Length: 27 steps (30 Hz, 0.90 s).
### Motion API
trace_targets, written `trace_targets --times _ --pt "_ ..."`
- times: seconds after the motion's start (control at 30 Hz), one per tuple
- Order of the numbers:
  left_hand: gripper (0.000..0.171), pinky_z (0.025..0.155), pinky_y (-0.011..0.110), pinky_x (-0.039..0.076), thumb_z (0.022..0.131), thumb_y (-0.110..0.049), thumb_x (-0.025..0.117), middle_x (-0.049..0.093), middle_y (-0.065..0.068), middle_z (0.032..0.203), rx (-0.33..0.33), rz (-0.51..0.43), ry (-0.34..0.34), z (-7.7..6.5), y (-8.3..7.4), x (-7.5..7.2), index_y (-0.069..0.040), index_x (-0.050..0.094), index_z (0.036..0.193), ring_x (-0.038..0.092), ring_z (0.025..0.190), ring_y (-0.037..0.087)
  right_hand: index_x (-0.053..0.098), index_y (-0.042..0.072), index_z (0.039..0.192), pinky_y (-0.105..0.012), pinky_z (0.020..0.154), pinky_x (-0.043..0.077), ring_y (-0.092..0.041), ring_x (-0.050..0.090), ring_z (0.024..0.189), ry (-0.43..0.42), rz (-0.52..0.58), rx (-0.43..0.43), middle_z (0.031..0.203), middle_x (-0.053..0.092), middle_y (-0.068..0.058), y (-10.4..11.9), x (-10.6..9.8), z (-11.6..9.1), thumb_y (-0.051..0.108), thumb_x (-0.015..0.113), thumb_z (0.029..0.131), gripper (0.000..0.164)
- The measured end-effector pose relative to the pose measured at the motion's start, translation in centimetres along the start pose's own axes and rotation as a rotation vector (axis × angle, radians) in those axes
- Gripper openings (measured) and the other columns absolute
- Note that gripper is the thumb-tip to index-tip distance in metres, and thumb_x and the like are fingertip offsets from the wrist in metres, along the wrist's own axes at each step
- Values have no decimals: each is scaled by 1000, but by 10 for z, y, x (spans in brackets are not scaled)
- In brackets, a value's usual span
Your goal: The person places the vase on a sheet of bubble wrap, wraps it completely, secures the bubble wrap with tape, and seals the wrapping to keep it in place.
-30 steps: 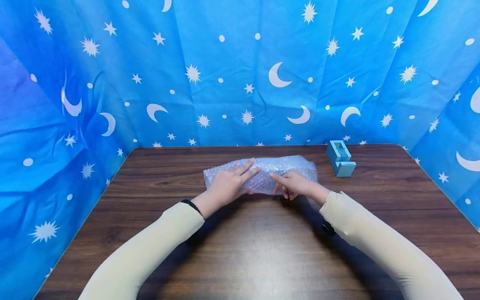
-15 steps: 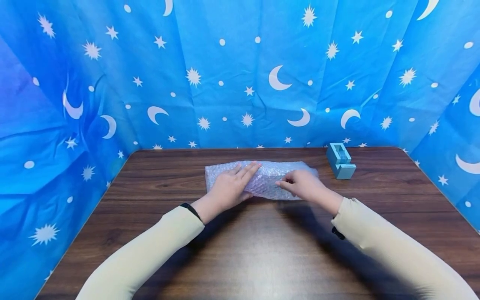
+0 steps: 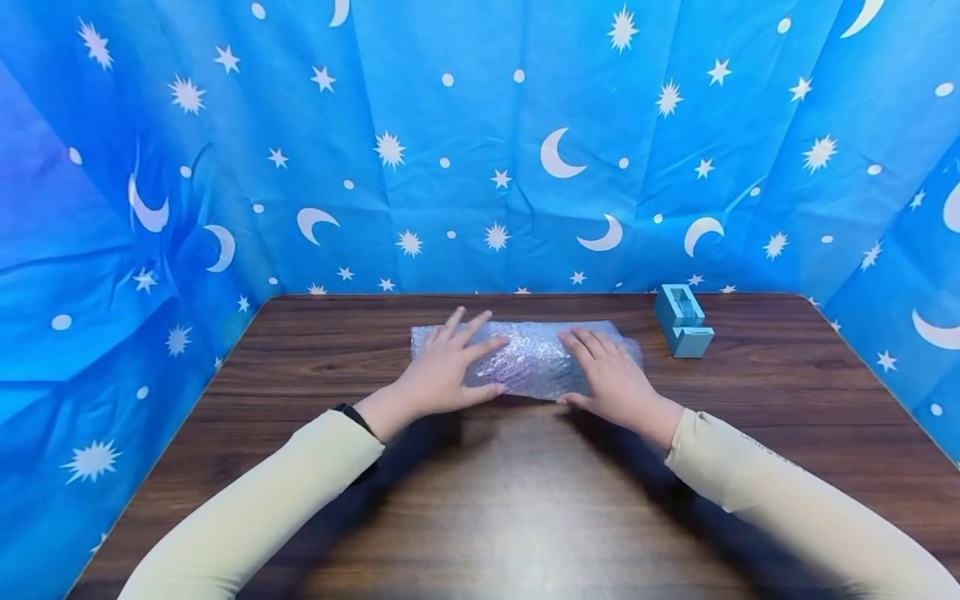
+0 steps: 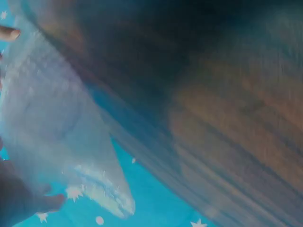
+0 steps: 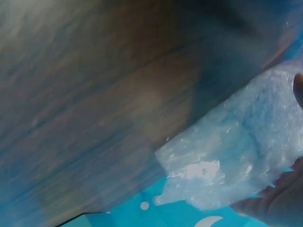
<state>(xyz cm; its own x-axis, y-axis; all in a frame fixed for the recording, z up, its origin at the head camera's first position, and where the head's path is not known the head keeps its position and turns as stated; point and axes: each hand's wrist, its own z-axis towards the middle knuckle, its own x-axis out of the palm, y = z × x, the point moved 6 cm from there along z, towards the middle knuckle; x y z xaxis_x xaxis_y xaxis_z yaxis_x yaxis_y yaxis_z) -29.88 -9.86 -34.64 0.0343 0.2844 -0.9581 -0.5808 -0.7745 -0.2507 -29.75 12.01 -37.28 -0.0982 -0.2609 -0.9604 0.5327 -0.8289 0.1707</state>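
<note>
A flat bundle of clear bubble wrap (image 3: pixel 534 360) lies lengthwise across the back middle of the table, shiny along its centre. Over its left part my left hand (image 3: pixel 438 372) is spread, thumb at the near edge and fingers reaching toward the far edge. My right hand (image 3: pixel 621 382) lies over the right part with its fingers extended and its thumb low at the near edge. In the right wrist view the wrap (image 5: pixel 236 142) shows a crumpled, glossy end beside the fingers. Whatever the wrap may enclose is hidden.
A light blue tape dispenser (image 3: pixel 682 323) stands to the right of the wrap. The dark wood table (image 3: pixel 517 500) ends at the back against a blue cloth (image 3: pixel 465 125) with white moons and stars, which also hangs at both sides.
My right hand has gone from pinched, curled fingers over the wrap to extended fingers at its right part. My left hand has shifted slightly left and spread its fingers.
</note>
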Motion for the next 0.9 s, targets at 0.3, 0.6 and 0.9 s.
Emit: trace_targets --times 0.3,0.6,0.9 --pt "78 118 77 24 97 -49 64 27 21 169 -103 -139 149 -2 4 -1 -21 31 162 30 153 50 45 3 151 -66 111 43 -44 50 140 -6 -93 49 150 54 -23 9 -1 3 40 79 89 80" --pt "74 120 66 32 101 -53 54 32 20 167 -143 -266 205 -2 9 -2 -19 30 163 31 150 46 51 6 147 -65 109 47 -42 53 138 -90 -88 -25 147 57 -21 6 3 15 28 82 88 70" --pt "59 72 33 46 102 -43 59 51 15 116 -84 -354 206 -6 -3 -8 -19 48 154 49 84 20 48 12 152 -63 105 50 -46 51 140 -59 -23 37 154 49 -26 -2 5 24 16 79 90 70"
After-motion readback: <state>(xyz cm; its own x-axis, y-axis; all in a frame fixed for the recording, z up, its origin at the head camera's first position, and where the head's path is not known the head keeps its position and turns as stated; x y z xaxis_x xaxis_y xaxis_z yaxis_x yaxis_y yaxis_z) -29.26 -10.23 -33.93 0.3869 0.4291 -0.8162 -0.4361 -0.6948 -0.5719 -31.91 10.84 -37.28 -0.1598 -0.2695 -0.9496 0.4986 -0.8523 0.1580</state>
